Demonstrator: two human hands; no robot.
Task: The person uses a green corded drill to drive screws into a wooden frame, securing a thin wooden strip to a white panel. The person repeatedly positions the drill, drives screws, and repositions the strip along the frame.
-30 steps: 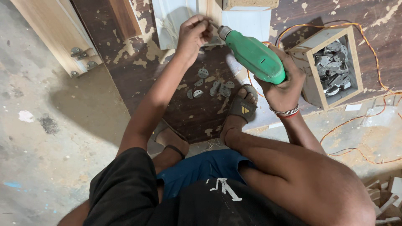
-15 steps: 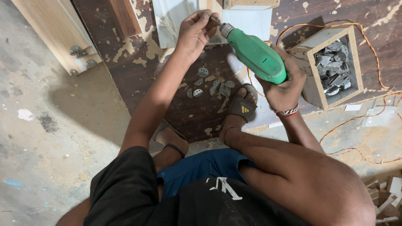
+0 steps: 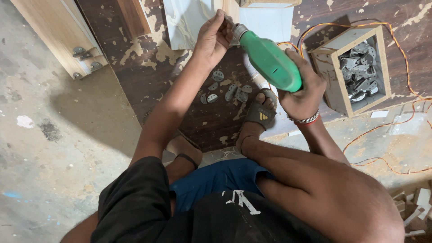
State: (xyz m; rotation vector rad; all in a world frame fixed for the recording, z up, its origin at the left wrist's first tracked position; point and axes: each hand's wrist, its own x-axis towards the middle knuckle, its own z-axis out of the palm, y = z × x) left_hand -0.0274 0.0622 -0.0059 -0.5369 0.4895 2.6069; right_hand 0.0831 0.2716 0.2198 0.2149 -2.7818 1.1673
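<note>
On the far left leans a pale wooden panel (image 3: 54,36) with small metal brackets on its edge. Moving right, our left hand (image 3: 211,38) has closed in on the drill tip since half a second ago, fingers now pinching something at the bit, too small to tell what, so it looks like we're seating it. Loose metal plates (image 3: 227,90) lie below. The green drill (image 3: 269,60) sits in our right hand (image 3: 303,92), fingers wrapped tight, long axis running diagonally, nose pointing up-left toward the white board (image 3: 189,20). Far right, a wooden box (image 3: 335,85) of plates.
</note>
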